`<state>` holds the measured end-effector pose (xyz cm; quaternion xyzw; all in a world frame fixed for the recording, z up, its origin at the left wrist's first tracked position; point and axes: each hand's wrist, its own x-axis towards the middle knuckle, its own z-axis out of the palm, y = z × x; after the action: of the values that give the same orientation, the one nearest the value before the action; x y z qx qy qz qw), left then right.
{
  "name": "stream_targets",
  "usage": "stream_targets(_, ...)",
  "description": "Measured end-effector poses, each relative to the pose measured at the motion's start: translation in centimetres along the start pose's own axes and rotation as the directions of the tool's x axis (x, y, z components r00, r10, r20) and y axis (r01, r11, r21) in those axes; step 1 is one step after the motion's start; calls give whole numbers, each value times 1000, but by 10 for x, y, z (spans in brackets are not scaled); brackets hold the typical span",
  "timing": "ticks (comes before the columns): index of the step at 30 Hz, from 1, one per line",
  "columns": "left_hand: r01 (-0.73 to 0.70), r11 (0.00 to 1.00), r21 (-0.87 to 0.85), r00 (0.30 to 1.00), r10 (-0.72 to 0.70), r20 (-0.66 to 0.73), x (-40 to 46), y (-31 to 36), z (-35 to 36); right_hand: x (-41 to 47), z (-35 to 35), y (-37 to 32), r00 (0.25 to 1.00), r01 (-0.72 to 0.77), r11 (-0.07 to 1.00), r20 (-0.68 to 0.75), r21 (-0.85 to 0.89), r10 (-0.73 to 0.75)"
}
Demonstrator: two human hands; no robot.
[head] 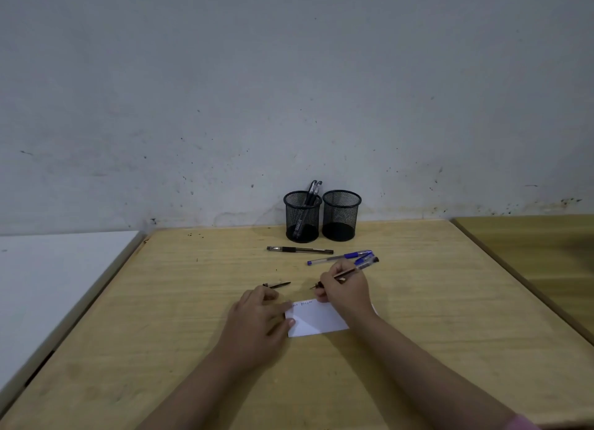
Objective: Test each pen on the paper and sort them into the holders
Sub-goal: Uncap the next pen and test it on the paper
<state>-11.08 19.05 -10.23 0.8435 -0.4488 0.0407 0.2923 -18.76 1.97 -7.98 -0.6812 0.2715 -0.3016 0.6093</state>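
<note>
**Pen tip sits off the paper's far edge**

Pinched in your right hand (344,289) is a dark pen (353,270), held in a writing grip with the fingers wrapped round the lower barrel. Its long axis runs from the tip at lower left up to the capless rear end at upper right, and that rear end crosses close by the two blue pens (340,257) lying on the table (160,301). The tip points just beyond the far edge of the paper (316,322), so the coming stroke turns on drawing the tip back toward you, onto the sheet. Your left hand (257,320) lies flat, fingers spread, pressing the paper's left edge and gripping nothing.

Faint marks run along the paper's top edge; what they say is too small to read. Whether the tip touches the table or hangs above it, I cannot tell. A small dark piece (277,285), likely a cap, lies just beyond your left fingers. One black pen (299,250) lies untested in front of the holders. Of those, the left holder (302,215) has two dark pens standing in it, and the right holder (341,214) looks empty.
</note>
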Motion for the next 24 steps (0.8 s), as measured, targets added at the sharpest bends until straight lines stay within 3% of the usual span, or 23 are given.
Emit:
stream_targets(5, 16, 1000, -17, 1000, -16, -6, 0, -1, 0, 3, -4, 0, 995, 94, 992, -14, -89, -96)
stream_targets(24, 58, 998, -40, 998, -58, 3, 0, -2, 0, 5, -3, 9, 987, 158, 957, 16, -242, -159)
